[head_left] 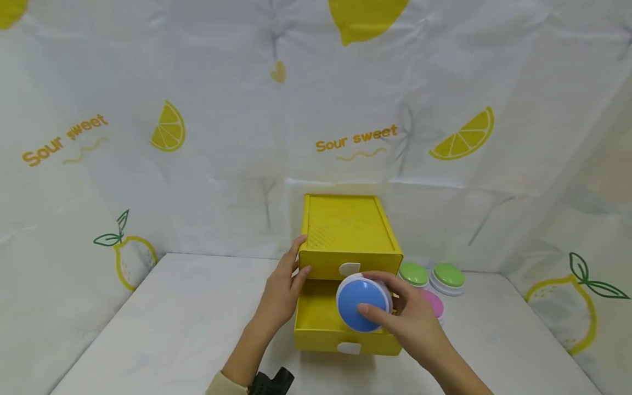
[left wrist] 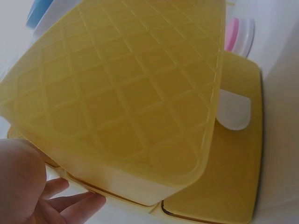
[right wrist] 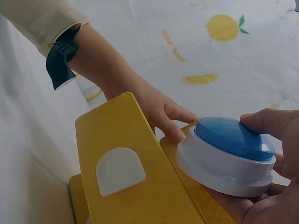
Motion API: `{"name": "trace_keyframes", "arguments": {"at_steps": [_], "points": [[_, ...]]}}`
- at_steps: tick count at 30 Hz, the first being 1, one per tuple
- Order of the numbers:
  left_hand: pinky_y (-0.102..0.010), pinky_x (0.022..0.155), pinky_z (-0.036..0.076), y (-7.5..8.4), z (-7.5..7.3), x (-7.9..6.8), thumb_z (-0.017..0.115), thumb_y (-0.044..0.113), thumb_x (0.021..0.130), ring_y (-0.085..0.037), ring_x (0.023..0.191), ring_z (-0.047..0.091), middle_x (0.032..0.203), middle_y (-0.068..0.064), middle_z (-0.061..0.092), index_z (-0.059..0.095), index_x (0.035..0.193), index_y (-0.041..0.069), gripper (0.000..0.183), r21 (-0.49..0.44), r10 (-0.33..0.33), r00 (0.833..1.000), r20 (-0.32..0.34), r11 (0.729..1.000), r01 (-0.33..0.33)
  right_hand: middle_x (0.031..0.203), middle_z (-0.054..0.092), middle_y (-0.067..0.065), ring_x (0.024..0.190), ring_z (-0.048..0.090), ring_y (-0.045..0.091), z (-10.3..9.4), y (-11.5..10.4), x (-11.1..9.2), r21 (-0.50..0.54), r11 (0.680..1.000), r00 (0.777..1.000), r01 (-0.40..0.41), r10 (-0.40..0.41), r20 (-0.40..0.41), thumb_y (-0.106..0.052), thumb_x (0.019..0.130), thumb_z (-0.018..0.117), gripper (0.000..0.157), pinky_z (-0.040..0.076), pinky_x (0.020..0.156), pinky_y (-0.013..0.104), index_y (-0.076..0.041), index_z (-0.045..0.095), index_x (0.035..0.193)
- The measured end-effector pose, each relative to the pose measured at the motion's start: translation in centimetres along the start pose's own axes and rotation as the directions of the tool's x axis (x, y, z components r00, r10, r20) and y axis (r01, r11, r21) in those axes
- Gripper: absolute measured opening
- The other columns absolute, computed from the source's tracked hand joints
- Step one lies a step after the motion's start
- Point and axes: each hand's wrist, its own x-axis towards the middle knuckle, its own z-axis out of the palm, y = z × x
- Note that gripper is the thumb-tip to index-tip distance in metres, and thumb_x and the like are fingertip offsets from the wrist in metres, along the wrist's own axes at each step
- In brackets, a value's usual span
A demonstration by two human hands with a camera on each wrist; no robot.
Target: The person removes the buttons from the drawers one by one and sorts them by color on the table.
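A yellow two-drawer box [head_left: 351, 219] stands against the back wall, its lower drawer [head_left: 316, 315] pulled out. Over that drawer my right hand [head_left: 417, 318] holds a round push button [head_left: 362, 304] with a blue top and white base. The thumb lies on the blue top [right wrist: 229, 135], and the other fingers support the white base [right wrist: 224, 168]. My left hand [head_left: 278, 293] rests against the box's left side, fingers extended near the upper drawer's front. In the left wrist view, its fingertips touch the yellow edge, and the drawer's latticed underside or side [left wrist: 126, 88] fills the middle.
Right of the box lie two green-topped buttons [head_left: 413, 274] and a pink-topped button [head_left: 432, 303], partly behind my right hand. Both drawers carry white tab handles [head_left: 349, 269]. A white cloth with lemon prints [head_left: 222, 164] covers the walls around the white table [head_left: 163, 323].
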Motion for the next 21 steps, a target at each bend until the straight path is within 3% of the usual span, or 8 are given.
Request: {"name": "trace_keyframes", "arguments": {"at_steps": [7,15,17,21], "points": [[-0.052,0.104,0.054,0.0,-0.2,0.0,0.051,0.033,0.106,-0.034,0.131,0.061,0.162,-0.001,0.039,0.018,0.156,0.054,0.063,-0.005,-0.005,1.0,0.004,1.0,0.005,0.148,0.051,0.01,0.103,0.069,0.014,-3.4,2.1,-1.6,0.043,0.997,0.993,-0.065,0.069,-0.099,-0.023,0.091,0.077,0.056,0.062,0.087,0.031,-0.015,0.056,0.142],[-0.052,0.104,0.054,0.0,-0.1,0.0,0.052,0.033,0.106,-0.034,0.13,0.061,0.162,0.0,0.038,0.018,0.156,0.053,0.064,-0.006,-0.002,1.0,0.001,1.0,0.002,0.127,0.057,-0.025,0.097,0.069,0.005,-7.0,5.6,-2.6,0.088,0.991,0.98,-0.105,0.119,-0.16,-0.02,0.096,0.071,0.054,0.061,0.079,0.023,-0.019,0.052,0.146],[-0.052,0.104,0.054,0.0,0.0,0.0,0.052,0.033,0.106,-0.034,0.13,0.061,0.162,0.0,0.039,0.018,0.156,0.053,0.063,-0.003,0.001,1.0,-0.001,1.0,-0.001,0.126,0.057,-0.025,0.098,0.068,0.005,-7.7,6.4,-2.7,0.108,0.984,0.973,-0.14,0.157,-0.169,-0.022,0.096,0.072,0.056,0.061,0.08,0.025,-0.019,0.05,0.148],[-0.05,0.104,0.054,-0.1,0.1,0.0,0.052,0.034,0.106,-0.033,0.129,0.062,0.162,0.0,0.039,0.018,0.156,0.053,0.063,0.003,0.004,1.0,0.002,1.0,-0.004,0.14,0.052,-0.008,0.103,0.063,0.007,-8.7,7.9,-2.6,0.098,0.958,0.94,-0.27,0.284,-0.189,-0.034,0.093,0.074,0.067,0.063,0.083,0.03,-0.022,0.043,0.152]]}}
